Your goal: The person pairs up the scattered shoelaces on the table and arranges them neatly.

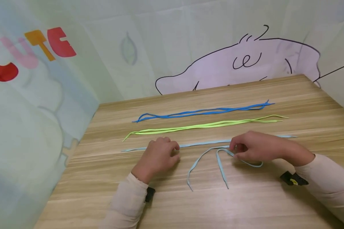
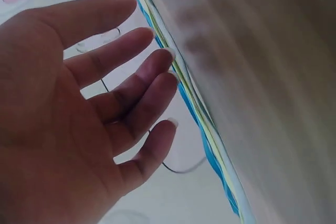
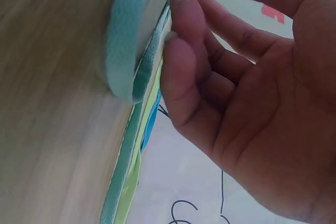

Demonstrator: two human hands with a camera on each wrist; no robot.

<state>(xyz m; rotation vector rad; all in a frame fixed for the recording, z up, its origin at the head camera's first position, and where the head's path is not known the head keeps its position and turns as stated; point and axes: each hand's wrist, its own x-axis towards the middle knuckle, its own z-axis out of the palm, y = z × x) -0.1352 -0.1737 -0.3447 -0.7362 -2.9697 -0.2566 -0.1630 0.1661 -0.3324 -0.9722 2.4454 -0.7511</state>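
A straight light blue shoelace runs across the wooden table, passing behind both hands. Nearer the front, another light blue shoelace lies in loose bends, one loop showing large in the right wrist view. My right hand is over this bent lace, fingers loosely curved with their tips beside it; the thumb is apart from the fingers in the right wrist view. At the left part of the straight lace, my left hand rests with relaxed fingers and holds nothing. Its palm faces the left wrist camera.
Behind the light blue laces lie a yellow-green pair of laces and, farther back, a blue pair, both stretched left to right. A printed cloth hangs behind the wooden table and along its left side.
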